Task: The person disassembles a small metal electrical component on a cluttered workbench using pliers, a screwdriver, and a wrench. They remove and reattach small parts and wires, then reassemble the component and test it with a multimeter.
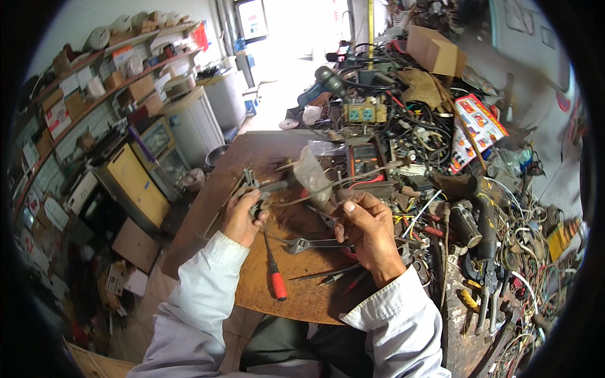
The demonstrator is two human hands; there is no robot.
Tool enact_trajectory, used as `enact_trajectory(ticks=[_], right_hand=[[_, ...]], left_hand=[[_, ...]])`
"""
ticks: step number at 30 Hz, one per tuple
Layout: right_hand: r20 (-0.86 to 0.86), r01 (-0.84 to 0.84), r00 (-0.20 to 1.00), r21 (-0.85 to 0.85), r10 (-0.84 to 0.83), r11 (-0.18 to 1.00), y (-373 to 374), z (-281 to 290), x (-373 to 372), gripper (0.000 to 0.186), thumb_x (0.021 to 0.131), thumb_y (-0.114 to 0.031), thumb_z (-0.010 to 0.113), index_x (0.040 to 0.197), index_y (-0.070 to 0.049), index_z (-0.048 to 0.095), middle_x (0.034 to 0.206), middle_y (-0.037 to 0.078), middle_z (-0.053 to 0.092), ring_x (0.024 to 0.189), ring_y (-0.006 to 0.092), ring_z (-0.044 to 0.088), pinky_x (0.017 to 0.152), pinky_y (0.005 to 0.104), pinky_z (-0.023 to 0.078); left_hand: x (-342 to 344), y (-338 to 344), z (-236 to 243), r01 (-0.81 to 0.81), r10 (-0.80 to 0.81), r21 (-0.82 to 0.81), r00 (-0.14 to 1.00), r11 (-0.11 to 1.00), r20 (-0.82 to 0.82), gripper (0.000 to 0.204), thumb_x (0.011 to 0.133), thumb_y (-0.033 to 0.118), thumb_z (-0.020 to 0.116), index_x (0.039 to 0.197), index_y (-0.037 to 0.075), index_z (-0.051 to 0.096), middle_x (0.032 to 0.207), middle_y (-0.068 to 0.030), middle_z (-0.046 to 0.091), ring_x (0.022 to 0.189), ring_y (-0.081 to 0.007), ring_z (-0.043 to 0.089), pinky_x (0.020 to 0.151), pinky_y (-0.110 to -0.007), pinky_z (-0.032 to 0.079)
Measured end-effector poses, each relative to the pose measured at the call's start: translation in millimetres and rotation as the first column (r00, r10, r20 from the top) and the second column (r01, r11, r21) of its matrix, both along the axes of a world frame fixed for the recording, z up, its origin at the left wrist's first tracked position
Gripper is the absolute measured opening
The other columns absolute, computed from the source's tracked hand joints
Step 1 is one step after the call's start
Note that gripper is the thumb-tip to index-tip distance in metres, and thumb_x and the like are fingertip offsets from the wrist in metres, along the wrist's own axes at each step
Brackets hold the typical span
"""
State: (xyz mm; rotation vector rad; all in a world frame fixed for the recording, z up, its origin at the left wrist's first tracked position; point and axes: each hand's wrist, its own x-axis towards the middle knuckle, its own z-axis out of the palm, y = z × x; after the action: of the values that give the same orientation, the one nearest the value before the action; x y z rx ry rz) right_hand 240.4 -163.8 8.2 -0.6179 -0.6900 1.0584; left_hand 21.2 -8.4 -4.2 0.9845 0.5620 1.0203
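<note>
My left hand [242, 217] is closed on the grips of dark pliers [252, 189] over the left part of the wooden bench [252, 151]. Higher and to the right, my right hand [365, 227] pinches a small clear plastic bag [313, 175] with a small part at its lower end. The plier jaws point toward the bag. On the bench between the hands lies an adjustable wrench [309, 244]. A red-handled screwdriver [275, 277] lies below my left hand. Thin tweezers [328, 274] rest near my right wrist.
A multimeter [365, 160] sits behind the bag. The bench's right side is heaped with wires, tools and a power tool [482, 220]. A cardboard box [435, 50] stands at the back. Shelves [113, 69], a washing machine [195, 123] and a yellow cabinet [135, 186] line the left.
</note>
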Motion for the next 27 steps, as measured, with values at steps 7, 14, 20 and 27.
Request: enact_trajectory(ticks=[7, 14, 20, 27], right_hand=[[0.277, -0.048, 0.958, -0.110, 0.078, 0.993, 4.5, -17.3, -19.5, 0.021, 0.092, -0.014, 0.072, 0.104, 0.000, 0.062, 0.083, 0.007, 0.067, 0.064, 0.0152, 0.063, 0.055, 0.0261, 0.049], [0.783, 0.329, 0.578, 0.034, -0.230, 0.944, 2.9, -20.3, -39.5, 0.020, 0.090, -0.011, 0.075, 0.078, 0.003, 0.066, 0.075, 0.004, 0.065, 0.063, 0.0112, 0.060, 0.057, 0.0271, 0.047], [0.291, 0.242, 0.932, -0.052, -0.217, 0.969, 3.8, -13.0, -13.0, 0.018, 0.096, -0.021, 0.067, 0.097, -0.003, 0.067, 0.075, 0.001, 0.062, 0.053, 0.0093, 0.055, 0.044, 0.0243, 0.041], [0.124, 0.296, 0.948, -0.019, -0.292, 0.955, -4.7, 3.2, 27.8, 0.022, 0.097, -0.020, 0.067, 0.108, -0.002, 0.064, 0.084, 0.007, 0.064, 0.054, 0.0124, 0.054, 0.046, 0.0246, 0.045]], left_hand=[[8.8, -16.6, -11.8, 0.045, -0.029, 0.475, 0.999, 0.879, -0.041, 0.034, 0.093, 0.011, 0.062, 0.123, 0.011, 0.047, 0.107, -0.0096, 0.062, 0.088, -0.0168, 0.062, 0.074, -0.031, 0.051], [9.9, -29.7, -4.5, 0.065, 0.045, 0.722, 0.990, 0.689, -0.132, 0.036, 0.094, 0.009, 0.067, 0.122, 0.006, 0.044, 0.105, -0.0048, 0.055, 0.093, -0.0091, 0.052, 0.084, -0.026, 0.047], [7.5, -30.7, 2.0, -0.006, 0.063, 0.774, 0.997, 0.633, -0.044, 0.035, 0.093, 0.003, 0.066, 0.121, 0.005, 0.044, 0.109, -0.0042, 0.052, 0.093, -0.0084, 0.053, 0.082, -0.025, 0.047], [0.7, -22.9, 4.4, 0.006, 0.059, 0.738, 0.996, 0.675, -0.062, 0.031, 0.092, 0.003, 0.064, 0.118, 0.004, 0.047, 0.101, -0.0021, 0.055, 0.087, -0.0066, 0.051, 0.078, -0.023, 0.046]])
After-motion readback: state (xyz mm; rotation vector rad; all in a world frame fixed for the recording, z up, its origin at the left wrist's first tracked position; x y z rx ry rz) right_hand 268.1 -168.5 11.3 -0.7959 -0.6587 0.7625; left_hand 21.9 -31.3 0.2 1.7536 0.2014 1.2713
